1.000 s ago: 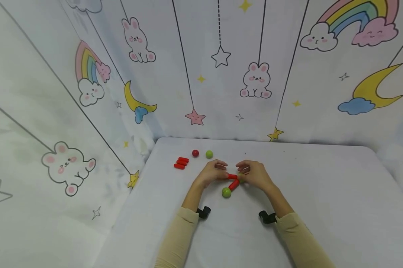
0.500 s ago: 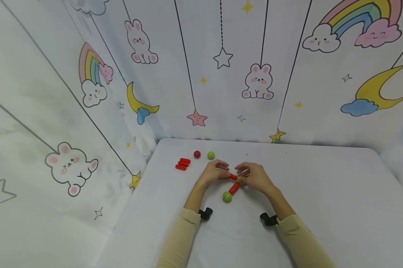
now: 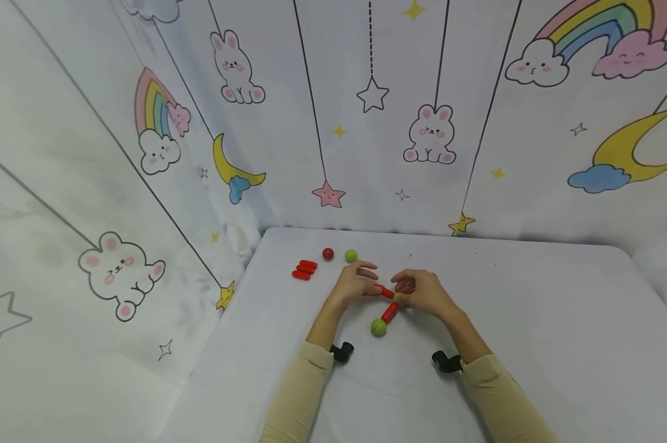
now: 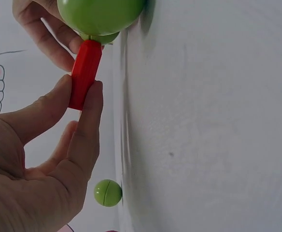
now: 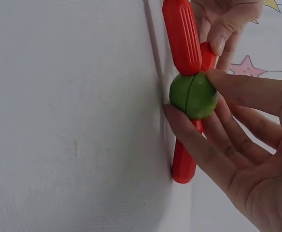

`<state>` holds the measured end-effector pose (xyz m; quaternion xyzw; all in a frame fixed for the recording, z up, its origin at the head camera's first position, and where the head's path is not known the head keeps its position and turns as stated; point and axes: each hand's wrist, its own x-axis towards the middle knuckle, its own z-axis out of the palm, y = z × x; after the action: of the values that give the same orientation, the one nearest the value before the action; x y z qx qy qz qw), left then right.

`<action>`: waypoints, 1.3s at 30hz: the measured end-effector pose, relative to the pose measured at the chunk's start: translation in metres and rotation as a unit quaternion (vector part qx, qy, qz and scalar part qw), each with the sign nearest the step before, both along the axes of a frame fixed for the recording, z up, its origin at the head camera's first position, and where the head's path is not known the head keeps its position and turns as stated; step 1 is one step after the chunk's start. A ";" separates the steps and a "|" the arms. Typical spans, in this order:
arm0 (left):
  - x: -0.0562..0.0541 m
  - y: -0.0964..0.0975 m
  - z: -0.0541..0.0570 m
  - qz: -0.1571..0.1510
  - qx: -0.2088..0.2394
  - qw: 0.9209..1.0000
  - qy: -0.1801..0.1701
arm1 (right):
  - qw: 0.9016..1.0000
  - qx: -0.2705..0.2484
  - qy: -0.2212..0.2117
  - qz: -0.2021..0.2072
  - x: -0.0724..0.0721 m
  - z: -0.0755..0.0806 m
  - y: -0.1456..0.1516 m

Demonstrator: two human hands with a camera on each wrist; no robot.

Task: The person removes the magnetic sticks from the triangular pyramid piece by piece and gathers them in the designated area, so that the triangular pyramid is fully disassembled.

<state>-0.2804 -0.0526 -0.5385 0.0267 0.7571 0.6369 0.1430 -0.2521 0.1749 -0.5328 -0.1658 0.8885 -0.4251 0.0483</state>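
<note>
My left hand (image 3: 352,286) pinches a red ribbed rod (image 4: 86,75) between thumb and index finger. The rod's far end meets a green ball (image 5: 194,96), which my right hand (image 3: 427,294) grips between thumb and fingertips. A second red rod (image 3: 390,312) runs from that ball towards me and ends in another green ball (image 3: 378,327), large in the left wrist view. On the ball's far side, a third red rod (image 5: 183,162) sticks out past the right fingers in the right wrist view. The other fingers of both hands are loosely bent.
Several loose red rods (image 3: 304,269) lie side by side at the back left of the white table (image 3: 533,344). Close by are a red ball (image 3: 328,253) and a loose green ball (image 3: 351,255). A patterned curtain (image 3: 289,123) stands behind the table.
The red rod in my left hand has tilted, and the near green ball has swung slightly towards me. Both hands keep their grips. The head view has shifted a little.
</note>
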 end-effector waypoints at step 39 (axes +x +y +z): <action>0.001 -0.088 0.021 0.100 0.034 0.994 0.024 | 0.998 -0.017 -0.055 0.004 0.001 0.007 0.011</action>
<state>-0.2789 -0.1402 -0.5172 -0.0292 0.7371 0.6726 0.0593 -0.2509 0.1856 -0.5258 -0.1469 0.8762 -0.4488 0.0961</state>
